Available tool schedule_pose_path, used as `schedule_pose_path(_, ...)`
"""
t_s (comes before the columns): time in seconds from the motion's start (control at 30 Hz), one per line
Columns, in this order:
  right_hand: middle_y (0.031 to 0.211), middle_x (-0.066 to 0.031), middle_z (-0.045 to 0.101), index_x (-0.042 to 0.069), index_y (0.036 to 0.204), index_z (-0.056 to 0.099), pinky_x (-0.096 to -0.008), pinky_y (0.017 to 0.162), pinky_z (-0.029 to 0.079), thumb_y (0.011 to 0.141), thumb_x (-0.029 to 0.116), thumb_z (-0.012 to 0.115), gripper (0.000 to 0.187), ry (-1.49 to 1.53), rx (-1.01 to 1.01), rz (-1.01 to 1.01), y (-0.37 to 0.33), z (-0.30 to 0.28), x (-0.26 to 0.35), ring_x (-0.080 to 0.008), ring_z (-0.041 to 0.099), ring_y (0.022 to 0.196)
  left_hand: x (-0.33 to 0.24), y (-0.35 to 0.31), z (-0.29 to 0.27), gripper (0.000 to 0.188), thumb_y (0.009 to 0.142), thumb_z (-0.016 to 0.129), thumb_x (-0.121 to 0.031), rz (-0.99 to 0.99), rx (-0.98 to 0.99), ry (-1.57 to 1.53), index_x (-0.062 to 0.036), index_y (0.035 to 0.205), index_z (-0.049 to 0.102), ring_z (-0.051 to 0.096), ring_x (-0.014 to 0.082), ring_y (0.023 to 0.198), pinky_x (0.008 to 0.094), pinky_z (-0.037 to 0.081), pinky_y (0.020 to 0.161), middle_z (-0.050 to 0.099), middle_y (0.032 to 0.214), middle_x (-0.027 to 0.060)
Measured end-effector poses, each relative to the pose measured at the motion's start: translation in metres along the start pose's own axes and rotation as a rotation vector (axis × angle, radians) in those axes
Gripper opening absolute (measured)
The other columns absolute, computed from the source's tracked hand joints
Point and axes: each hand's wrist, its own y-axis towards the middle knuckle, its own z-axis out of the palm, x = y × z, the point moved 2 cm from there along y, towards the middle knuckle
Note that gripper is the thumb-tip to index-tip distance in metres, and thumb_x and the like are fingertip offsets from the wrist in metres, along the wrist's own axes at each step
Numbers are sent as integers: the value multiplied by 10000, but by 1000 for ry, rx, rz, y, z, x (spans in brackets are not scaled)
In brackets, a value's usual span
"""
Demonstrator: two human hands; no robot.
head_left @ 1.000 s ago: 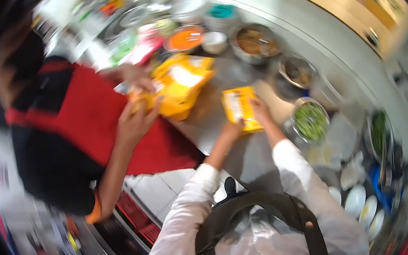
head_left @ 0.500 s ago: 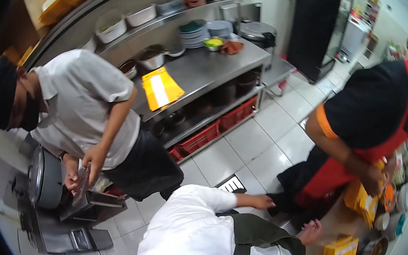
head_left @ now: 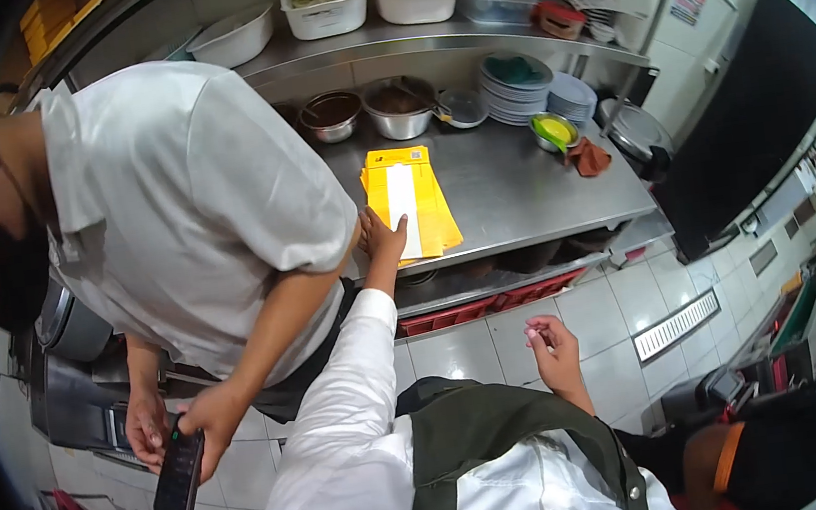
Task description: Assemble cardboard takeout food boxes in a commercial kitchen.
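Note:
A stack of flat yellow paper sleeves (head_left: 436, 219) with a white strip lies on the steel counter (head_left: 532, 190). My left hand (head_left: 383, 239) reaches its near left corner, touching it, with the thumb spread over the top sleeve away from the fingers. Whether any finger is under the edge is hidden. Lower right of the counter, over the floor, my right hand (head_left: 556, 354) hangs in the air with its fingers loosely bent and apart. Nothing is in it.
Close on my left a person in a white shirt (head_left: 207, 167) holds a phone (head_left: 179, 472). Pots (head_left: 398, 107), stacked plates (head_left: 516, 91) and an orange cloth (head_left: 588, 158) stand behind the sleeves. White tubs (head_left: 326, 7) line the shelf above. Another person's dark sleeve (head_left: 792, 448) shows at lower right.
My view and body have turned toward the counter. My left hand has come to the yellow sleeves. The person at left now holds a phone in plain sight.

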Motion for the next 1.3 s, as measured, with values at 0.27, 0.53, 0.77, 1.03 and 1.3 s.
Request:
schedule_pose_path(0.27,775,-30,573,-3,904,556,-203,602,430,811,51,549,107,-27,223,153,166,-26,-60,-74,527,666,-14,-24,83,877,774,498,-518,155,189,516,-32,1376,84,-56,254,1339,628,-54,973,23,1450,124)
schedule_pose_path(0.53,1101,-174,500,-40,1177,382,-309,774,463,712,163,677,586,-634,280,-128,344,-2,-236,-207,546,928,-91,-50,181,876,769,528,-466,202,180,393,-30,1377,71,-62,251,1339,622,-48,973,-3,1452,111)
schedule_pose_path(0.77,997,-142,491,-40,1238,277,-321,738,480,640,136,747,782,-234,621,342,385,26,-228,-218,539,893,-89,-49,192,878,751,601,-352,-290,-177,118,50,1341,90,62,356,1310,619,40,979,63,1410,227)
schedule_pose_path(1.03,928,-112,584,-26,1050,460,-272,684,475,664,78,730,482,-32,656,318,411,53,-230,-164,581,774,-122,-20,177,716,693,678,-339,-417,-102,-57,-3,1241,361,382,344,1149,394,308,973,408,1239,202)
schedule_pose_path(1.3,963,-85,603,3,1008,527,-278,719,469,778,37,621,251,306,598,601,439,29,-209,-165,588,831,-59,35,87,657,739,641,-320,-400,-442,82,-10,1254,377,350,339,1196,401,280,995,412,1259,188)
